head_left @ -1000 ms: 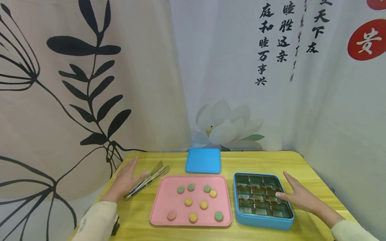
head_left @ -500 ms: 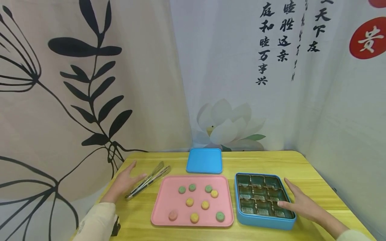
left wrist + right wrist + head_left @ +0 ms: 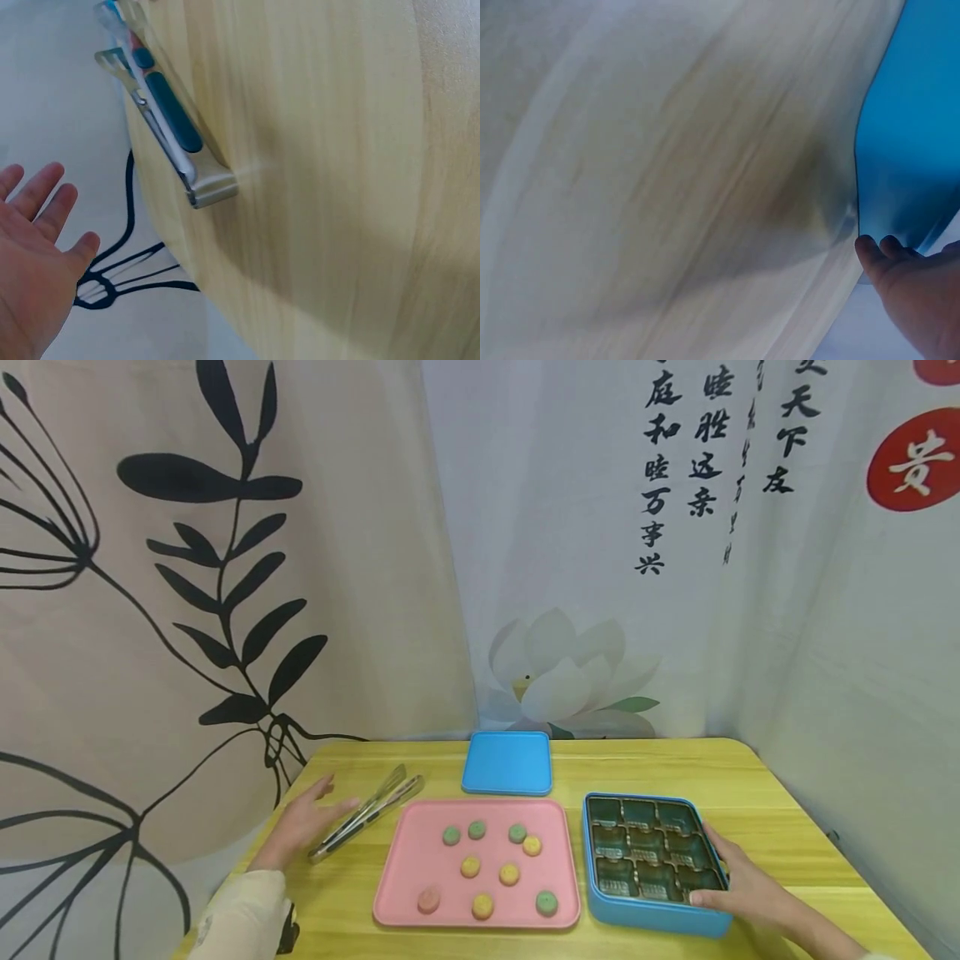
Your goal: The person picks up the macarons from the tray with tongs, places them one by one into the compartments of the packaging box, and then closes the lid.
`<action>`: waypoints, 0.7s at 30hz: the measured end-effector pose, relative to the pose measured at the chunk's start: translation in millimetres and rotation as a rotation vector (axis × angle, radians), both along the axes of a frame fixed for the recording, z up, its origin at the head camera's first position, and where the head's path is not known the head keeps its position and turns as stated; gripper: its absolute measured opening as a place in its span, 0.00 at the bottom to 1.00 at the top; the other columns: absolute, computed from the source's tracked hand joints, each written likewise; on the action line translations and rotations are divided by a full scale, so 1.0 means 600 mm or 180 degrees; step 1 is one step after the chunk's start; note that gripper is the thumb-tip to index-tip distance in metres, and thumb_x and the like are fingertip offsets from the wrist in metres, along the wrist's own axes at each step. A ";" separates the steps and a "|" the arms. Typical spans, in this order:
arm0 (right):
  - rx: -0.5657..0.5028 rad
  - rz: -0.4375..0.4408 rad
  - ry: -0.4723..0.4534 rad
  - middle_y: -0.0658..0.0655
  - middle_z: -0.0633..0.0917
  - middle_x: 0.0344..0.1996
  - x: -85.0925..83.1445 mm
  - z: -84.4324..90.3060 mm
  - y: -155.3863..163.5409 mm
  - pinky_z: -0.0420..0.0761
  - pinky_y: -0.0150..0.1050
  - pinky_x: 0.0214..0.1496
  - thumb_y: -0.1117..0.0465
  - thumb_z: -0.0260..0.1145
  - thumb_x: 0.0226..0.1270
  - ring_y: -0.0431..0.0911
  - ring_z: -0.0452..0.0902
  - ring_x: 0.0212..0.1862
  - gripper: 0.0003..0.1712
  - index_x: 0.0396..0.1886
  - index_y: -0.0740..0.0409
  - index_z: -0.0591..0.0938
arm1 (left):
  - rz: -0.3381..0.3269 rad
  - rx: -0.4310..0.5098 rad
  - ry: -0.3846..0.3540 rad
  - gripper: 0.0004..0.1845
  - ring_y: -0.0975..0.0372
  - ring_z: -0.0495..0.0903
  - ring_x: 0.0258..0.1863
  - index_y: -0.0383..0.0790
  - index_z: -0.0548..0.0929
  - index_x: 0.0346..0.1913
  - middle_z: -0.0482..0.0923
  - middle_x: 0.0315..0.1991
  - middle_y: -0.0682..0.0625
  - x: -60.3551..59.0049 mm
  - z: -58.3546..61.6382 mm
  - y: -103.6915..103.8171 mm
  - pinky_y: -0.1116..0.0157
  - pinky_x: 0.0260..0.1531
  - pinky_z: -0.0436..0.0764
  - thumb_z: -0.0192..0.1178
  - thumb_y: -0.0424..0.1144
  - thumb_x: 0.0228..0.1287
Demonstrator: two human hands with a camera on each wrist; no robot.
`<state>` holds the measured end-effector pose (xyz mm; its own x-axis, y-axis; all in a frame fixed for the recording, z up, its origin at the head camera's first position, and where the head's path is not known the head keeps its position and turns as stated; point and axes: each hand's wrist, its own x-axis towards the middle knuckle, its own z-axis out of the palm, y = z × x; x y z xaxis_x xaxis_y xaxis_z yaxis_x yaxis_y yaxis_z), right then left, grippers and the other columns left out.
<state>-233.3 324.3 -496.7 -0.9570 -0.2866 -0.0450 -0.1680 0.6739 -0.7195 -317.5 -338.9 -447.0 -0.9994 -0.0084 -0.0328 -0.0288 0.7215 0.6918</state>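
Note:
My right hand [image 3: 753, 889] touches the right front corner of a blue box [image 3: 656, 917], its thumb at the front rim and its fingers along the right side. Inside the box is a dark plastic insert [image 3: 645, 842] with several square compartments. In the right wrist view, fingertips [image 3: 866, 244] meet the blue box wall [image 3: 911, 142]. At the table's left edge my left hand [image 3: 300, 827] is spread and holds nothing. Beside it lies a pair of metal tongs [image 3: 367, 814], whose green grip [image 3: 174, 112] shows in the left wrist view.
A pink tray [image 3: 397, 860] in the middle bears several small macarons: green [image 3: 547, 903], yellow [image 3: 482, 906] and one pink macaron [image 3: 428, 899]. Behind the tray a flat blue lid [image 3: 507, 763] lies near the back edge of the yellow table [image 3: 337, 927]. Printed curtains hang behind.
My right hand has come down and in from the box's right side until it touches the corner. The left hand has shifted slightly down and left, its fingers still spread.

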 end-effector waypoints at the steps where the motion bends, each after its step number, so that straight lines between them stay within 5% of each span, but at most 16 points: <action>1: -0.0004 0.0007 -0.0008 0.87 0.47 0.67 0.001 -0.002 -0.001 0.67 0.74 0.51 0.48 0.70 0.65 0.85 0.46 0.64 0.62 0.76 0.74 0.38 | 0.0013 -0.0004 -0.0012 0.58 0.33 0.54 0.70 0.41 0.42 0.80 0.52 0.75 0.33 -0.001 -0.003 -0.001 0.34 0.63 0.56 0.57 0.71 0.61; 13: -0.0059 -0.0092 -0.0354 0.86 0.44 0.68 0.004 -0.008 0.003 0.66 0.73 0.52 0.47 0.72 0.63 0.84 0.42 0.66 0.67 0.75 0.74 0.33 | 0.0077 -0.0026 -0.0009 0.57 0.34 0.61 0.67 0.35 0.50 0.78 0.62 0.69 0.29 -0.016 -0.044 -0.008 0.37 0.61 0.63 0.60 0.70 0.59; 21: -0.0141 -0.0147 -0.0458 0.86 0.42 0.69 0.001 -0.010 0.000 0.64 0.74 0.54 0.47 0.72 0.62 0.84 0.40 0.66 0.68 0.75 0.74 0.32 | 0.0185 -0.0035 -0.0019 0.50 0.34 0.66 0.62 0.29 0.57 0.75 0.67 0.64 0.26 -0.028 -0.068 -0.016 0.40 0.59 0.68 0.65 0.59 0.62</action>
